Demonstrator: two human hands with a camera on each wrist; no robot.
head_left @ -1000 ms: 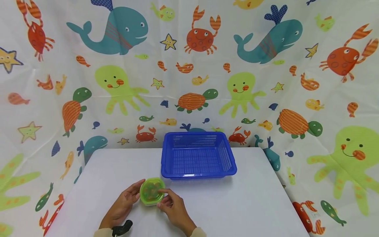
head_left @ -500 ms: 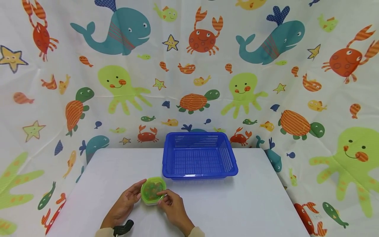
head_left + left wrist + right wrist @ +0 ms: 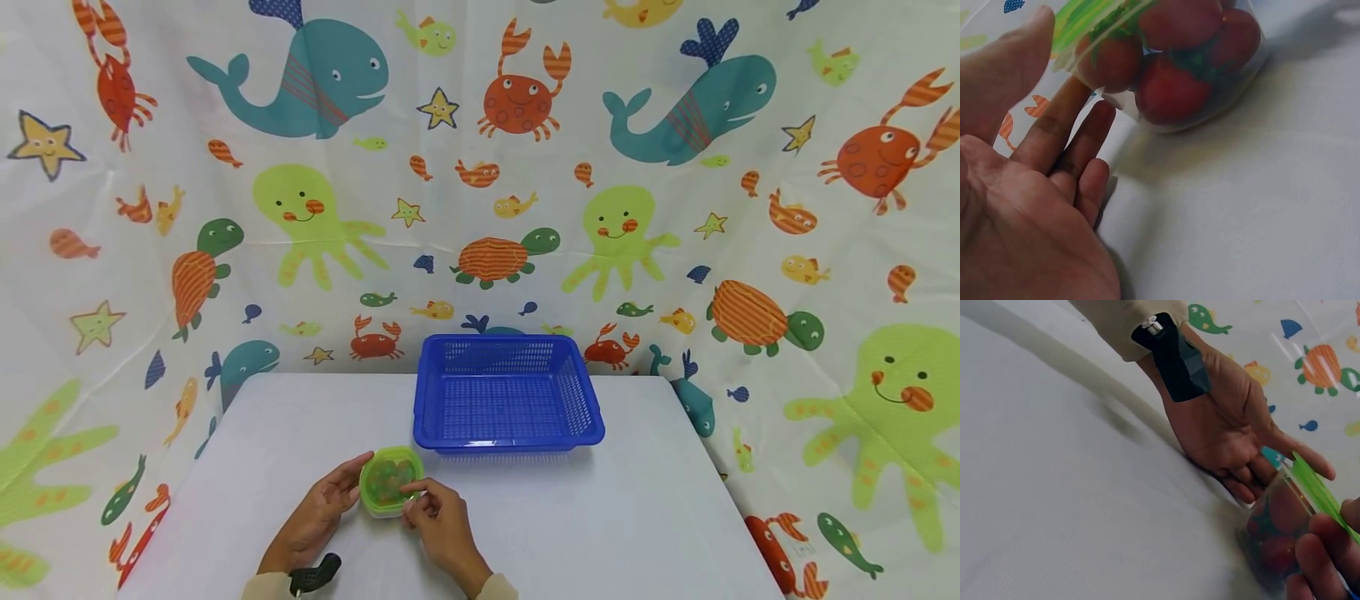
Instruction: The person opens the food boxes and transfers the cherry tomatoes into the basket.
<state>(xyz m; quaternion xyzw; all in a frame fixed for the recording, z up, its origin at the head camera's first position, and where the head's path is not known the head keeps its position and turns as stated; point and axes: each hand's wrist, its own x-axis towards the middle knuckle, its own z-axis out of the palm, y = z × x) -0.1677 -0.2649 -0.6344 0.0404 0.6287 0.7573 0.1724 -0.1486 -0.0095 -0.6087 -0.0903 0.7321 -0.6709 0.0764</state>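
Note:
A small clear container with a bright green lid stands on the white table, left of centre in the head view. Red tomatoes with green stems show through its wall. On its left side my left hand rests with loosely extended fingers, thumb up near the lid's edge in the left wrist view. From the right, my right hand pinches the lid's rim, index finger across the top and thumb at the edge. The right wrist view shows only part of its fingers.
Behind the container stands a blue perforated plastic basket, with nothing seen inside. A white cloth with sea animals hangs behind and beside the white table. A black strap device sits on my left wrist.
The head view has shifted slightly, so everything appears a little farther right. Both hands keep about the same place at the container, and the lid remains on it.

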